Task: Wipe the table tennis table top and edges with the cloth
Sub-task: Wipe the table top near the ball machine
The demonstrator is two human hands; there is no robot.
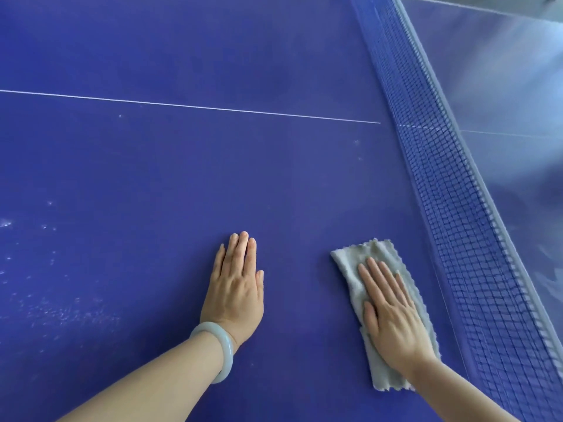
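Observation:
The blue table tennis table top (182, 166) fills the view. A folded grey cloth (353, 266) lies flat on it near the net. My right hand (393, 318) presses down on the cloth with straight fingers. My left hand (236, 287) rests flat on the bare table to the left of the cloth, fingers straight, with a pale bangle on the wrist. Whitish dusty marks (61, 312) speckle the table surface at the lower left.
The blue net (451, 178) with its white top band runs diagonally down the right side, close to the cloth. A thin white centre line (189, 106) crosses the table. The far half of the table (511, 86) shows glare beyond the net.

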